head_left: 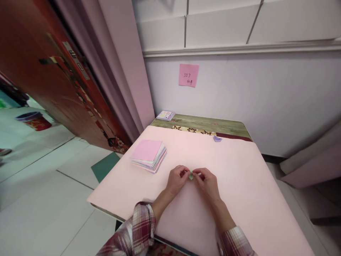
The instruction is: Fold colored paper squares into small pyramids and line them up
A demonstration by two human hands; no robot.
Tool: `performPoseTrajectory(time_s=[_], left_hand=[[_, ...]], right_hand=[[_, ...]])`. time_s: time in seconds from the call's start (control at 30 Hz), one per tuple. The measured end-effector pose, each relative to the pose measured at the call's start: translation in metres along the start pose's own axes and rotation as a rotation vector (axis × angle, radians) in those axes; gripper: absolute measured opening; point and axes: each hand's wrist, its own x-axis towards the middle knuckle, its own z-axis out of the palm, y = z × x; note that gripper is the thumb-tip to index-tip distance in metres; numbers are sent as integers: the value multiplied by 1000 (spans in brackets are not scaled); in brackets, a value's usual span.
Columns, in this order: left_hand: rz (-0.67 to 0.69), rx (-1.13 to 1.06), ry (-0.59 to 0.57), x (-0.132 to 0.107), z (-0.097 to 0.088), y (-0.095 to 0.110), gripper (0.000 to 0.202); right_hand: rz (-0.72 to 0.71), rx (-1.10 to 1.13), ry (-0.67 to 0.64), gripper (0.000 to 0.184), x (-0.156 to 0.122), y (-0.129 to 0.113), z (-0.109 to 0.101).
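Between my two hands is a small piece of folded green paper (191,174), just above the pink table cover (239,185). My left hand (178,179) pinches its left side with thumb and fingertips. On the other side, my right hand (207,181) is closed on the right edge in a similar pinch. Most of the paper is covered by my fingertips, so its exact folded shape is hard to make out. To the left lies a stack of square coloured paper (147,150), a pink sheet on top. A small folded purple paper (217,139) rests near the far edge.
A small pack (165,115) with a printed cover sits at the table's far left corner. On the wall hangs a pink note (188,75). A red door (61,71) and a curtain (125,60) stand to the left, with a bucket (34,121) beyond.
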Motion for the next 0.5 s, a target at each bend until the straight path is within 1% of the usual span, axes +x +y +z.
performPoseTrajectory(time_s=[0.23,0.5], left_hand=[[6,29,20,0,-4,-1,8],[11,50,17,-1,-10,-4,8]], right_hand=[[105,37,18,20,-1,-3,-3],[147,0,-25,12,-1,-5,-5]])
